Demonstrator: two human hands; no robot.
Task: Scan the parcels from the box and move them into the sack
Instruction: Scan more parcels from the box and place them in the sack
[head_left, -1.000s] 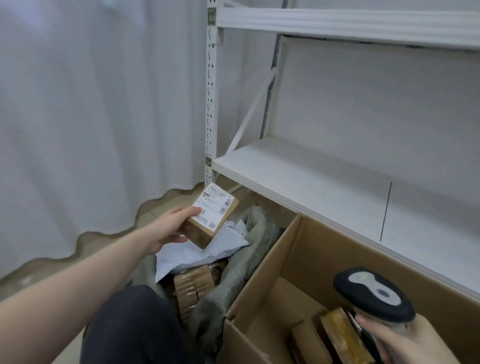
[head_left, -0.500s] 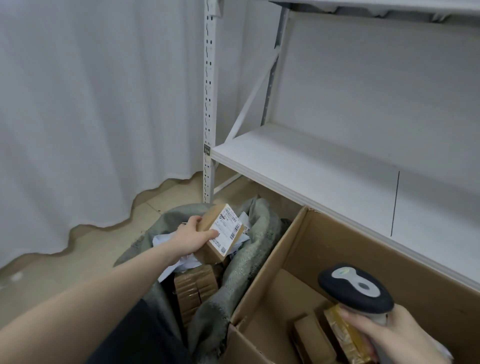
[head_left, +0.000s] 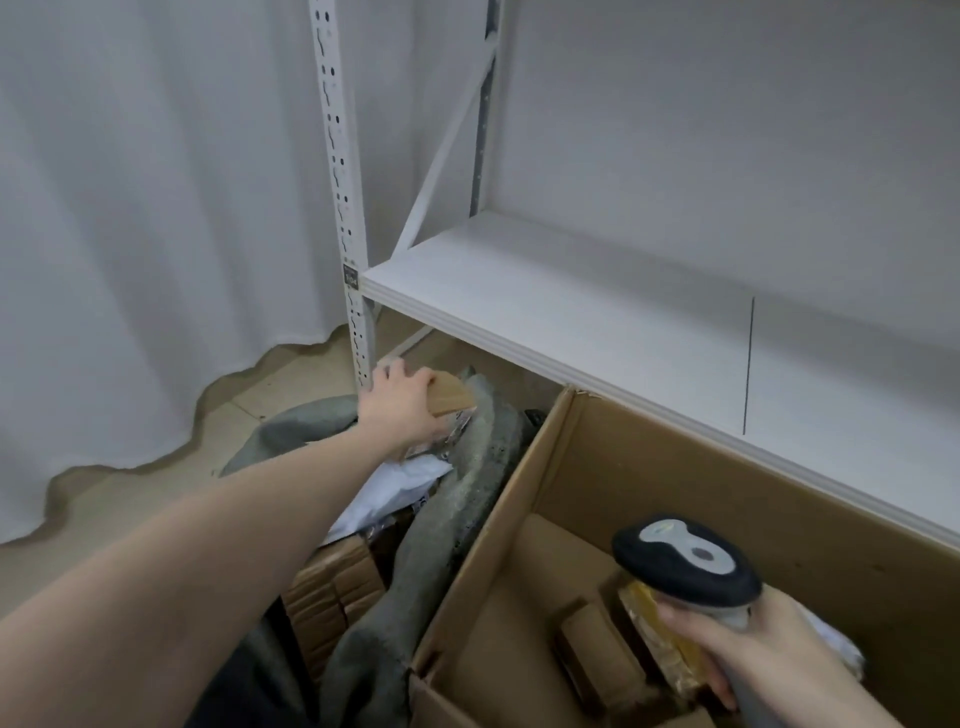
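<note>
The left hand (head_left: 402, 402) is gripping a small brown parcel (head_left: 451, 397) over the grey sack (head_left: 467, 483); its label is unreadable. The right hand (head_left: 748, 654) is clutching the scanner (head_left: 685, 564) above the box (head_left: 524, 519).

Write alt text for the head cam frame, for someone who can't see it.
A person's left hand sets a small brown parcel at the far rim of a grey sack holding other parcels, while the right hand grips a handheld barcode scanner over an open cardboard box. A white metal shelf stands behind.
</note>
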